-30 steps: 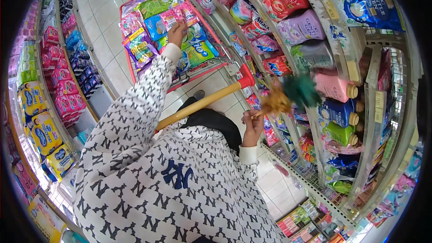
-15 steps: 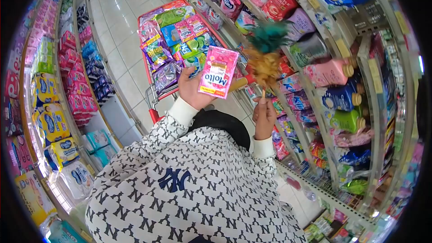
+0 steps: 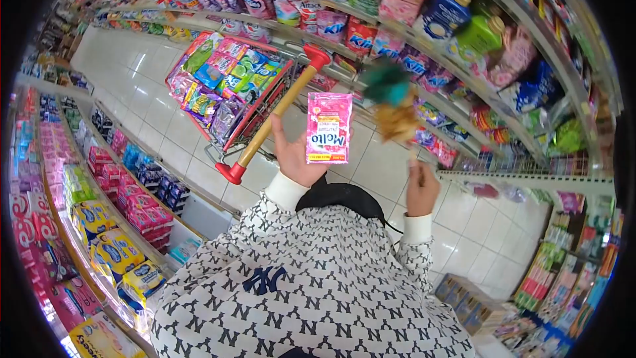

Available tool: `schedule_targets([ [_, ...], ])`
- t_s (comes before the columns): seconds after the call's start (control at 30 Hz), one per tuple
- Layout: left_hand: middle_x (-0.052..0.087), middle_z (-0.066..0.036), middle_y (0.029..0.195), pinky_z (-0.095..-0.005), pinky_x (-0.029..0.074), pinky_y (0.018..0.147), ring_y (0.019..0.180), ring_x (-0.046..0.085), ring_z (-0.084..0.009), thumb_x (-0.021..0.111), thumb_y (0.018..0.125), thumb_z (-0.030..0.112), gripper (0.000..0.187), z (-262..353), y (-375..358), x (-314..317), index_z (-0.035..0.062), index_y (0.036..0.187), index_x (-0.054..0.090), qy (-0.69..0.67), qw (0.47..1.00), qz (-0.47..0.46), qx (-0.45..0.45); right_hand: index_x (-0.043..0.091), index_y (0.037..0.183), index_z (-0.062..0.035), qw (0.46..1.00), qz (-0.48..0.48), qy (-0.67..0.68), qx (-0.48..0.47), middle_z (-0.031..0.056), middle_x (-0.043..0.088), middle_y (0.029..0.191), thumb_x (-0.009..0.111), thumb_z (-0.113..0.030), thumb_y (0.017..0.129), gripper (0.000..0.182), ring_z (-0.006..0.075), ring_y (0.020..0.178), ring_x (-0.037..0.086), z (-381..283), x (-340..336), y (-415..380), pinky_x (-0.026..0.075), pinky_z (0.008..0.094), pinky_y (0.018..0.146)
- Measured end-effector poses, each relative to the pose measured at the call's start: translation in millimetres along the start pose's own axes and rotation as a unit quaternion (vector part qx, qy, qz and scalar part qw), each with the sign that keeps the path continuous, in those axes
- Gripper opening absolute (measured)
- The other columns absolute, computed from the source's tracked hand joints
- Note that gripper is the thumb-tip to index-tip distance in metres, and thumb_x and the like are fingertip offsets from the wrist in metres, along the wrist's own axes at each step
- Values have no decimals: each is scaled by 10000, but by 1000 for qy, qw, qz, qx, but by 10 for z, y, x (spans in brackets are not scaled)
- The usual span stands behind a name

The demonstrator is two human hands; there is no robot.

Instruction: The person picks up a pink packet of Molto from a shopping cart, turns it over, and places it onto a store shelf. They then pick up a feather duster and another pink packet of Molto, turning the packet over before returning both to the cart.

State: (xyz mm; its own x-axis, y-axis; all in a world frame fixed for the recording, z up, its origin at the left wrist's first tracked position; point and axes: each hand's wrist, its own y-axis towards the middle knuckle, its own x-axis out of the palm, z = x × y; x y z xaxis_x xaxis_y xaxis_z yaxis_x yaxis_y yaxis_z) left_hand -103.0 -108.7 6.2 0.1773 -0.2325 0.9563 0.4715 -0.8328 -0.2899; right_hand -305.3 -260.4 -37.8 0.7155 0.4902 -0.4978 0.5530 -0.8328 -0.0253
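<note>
On my left hand [image 3: 299, 158] rests a pink Molto packet [image 3: 329, 128], its lettering upside down in the view. The fingers lie behind the packet, partly hidden by it. My right hand [image 3: 422, 189] is closed around the thin handle of a feather duster [image 3: 396, 116]. The duster points up, with green and tan feathers blurred by motion. Just beyond my left hand stands a shopping cart [image 3: 285, 116] with a wooden handle and red ends, filled with several colourful packets [image 3: 225, 73].
Shelves [image 3: 464, 86] of bottles and pouches curve along the top and right. Another shelf at the left holds yellow packs [image 3: 116, 248] and pink packets [image 3: 142, 209]. Cardboard boxes [image 3: 470, 301] stand on the tiled floor [image 3: 457, 225] at the lower right.
The view has turned, so the cart appears tilted further left and its full handle shows. My right hand and the duster sit further right and lower. Both hands keep their items.
</note>
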Motion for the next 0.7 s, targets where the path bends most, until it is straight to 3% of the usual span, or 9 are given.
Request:
schedule_targets([
  [0.1, 289, -226, 1511, -534, 225, 1146, 1393, 288, -394, 513, 778, 772, 1065, -66, -39, -238, 25, 1486, 238, 19, 998, 30, -51, 664, 919, -31, 992, 65, 52, 90, 95, 555, 658, 607, -166, 933, 147, 158, 534, 489, 115, -132, -146, 409, 276, 535],
  [0.17, 300, -212, 1510, -543, 231, 1141, 1386, 300, -390, 492, 798, 765, 1013, -136, 2, -271, 60, 1488, 261, 22, 995, 33, -91, 664, 914, -26, 1000, 1, 16, 26, 99, 544, 636, 604, -173, 935, 161, 158, 527, 487, -112, -132, -426, 411, 282, 531],
  [0.27, 331, -183, 1501, -566, 245, 1126, 1375, 323, -382, 446, 816, 772, 954, -101, 16, -1022, 104, 1481, 299, 263, 955, 92, -104, 659, 903, -13, 997, -27, -24, -66, 108, 552, 632, 603, -189, 937, 187, 166, 522, 491, -133, -108, -763, 417, 292, 529],
  [0.3, 350, -178, 1492, -563, 251, 1123, 1364, 339, -381, 431, 815, 781, 956, -198, 16, -682, 99, 1474, 313, 209, 970, 59, -112, 656, 898, -8, 995, -32, -35, -90, 112, 559, 636, 603, -194, 937, 198, 170, 521, 493, -76, -83, -849, 420, 295, 528],
  [0.4, 373, -177, 1482, -525, 267, 1126, 1352, 370, -363, 429, 813, 787, 994, -357, -46, -340, 45, 1464, 318, 80, 974, 53, -205, 655, 887, -13, 990, 80, -17, 118, 105, 526, 641, 609, -203, 935, 202, 124, 544, 471, 252, -266, -955, 393, 287, 511],
  [0.43, 385, -183, 1475, -500, 272, 1129, 1349, 383, -349, 439, 828, 765, 1000, -286, 64, -433, 3, 1460, 302, 78, 974, 18, -211, 653, 886, -13, 981, 109, 6, 163, 48, 477, 613, 605, -224, 947, 225, 72, 563, 404, 409, -207, -813, 336, 264, 491],
  [0.53, 410, -183, 1458, -501, 282, 1123, 1336, 402, -348, 439, 870, 711, 922, -331, 18, -510, 10, 1455, 318, 136, 965, 29, -224, 646, 888, 3, 969, 159, 125, 139, -33, 423, 598, 605, -238, 956, 254, 49, 566, 324, 522, -181, -928, 272, 247, 473],
  [0.67, 517, -158, 1351, -441, 420, 1043, 1219, 535, -287, 442, 982, 482, 615, -417, 20, -521, 25, 1391, 398, 335, 927, -10, -165, 653, 932, -23, 910, -3, 351, 221, -90, 398, 582, 624, -263, 949, 242, 13, 470, 300, 147, 63, -898, 230, 218, 428],
  [0.7, 540, -146, 1319, -418, 458, 1002, 1173, 569, -263, 431, 999, 426, 547, -392, 9, -606, 28, 1374, 411, 316, 926, 17, -208, 654, 944, -29, 905, -14, 360, 227, -92, 396, 578, 624, -262, 949, 234, 8, 461, 301, 78, 108, -895, 221, 215, 422],
])
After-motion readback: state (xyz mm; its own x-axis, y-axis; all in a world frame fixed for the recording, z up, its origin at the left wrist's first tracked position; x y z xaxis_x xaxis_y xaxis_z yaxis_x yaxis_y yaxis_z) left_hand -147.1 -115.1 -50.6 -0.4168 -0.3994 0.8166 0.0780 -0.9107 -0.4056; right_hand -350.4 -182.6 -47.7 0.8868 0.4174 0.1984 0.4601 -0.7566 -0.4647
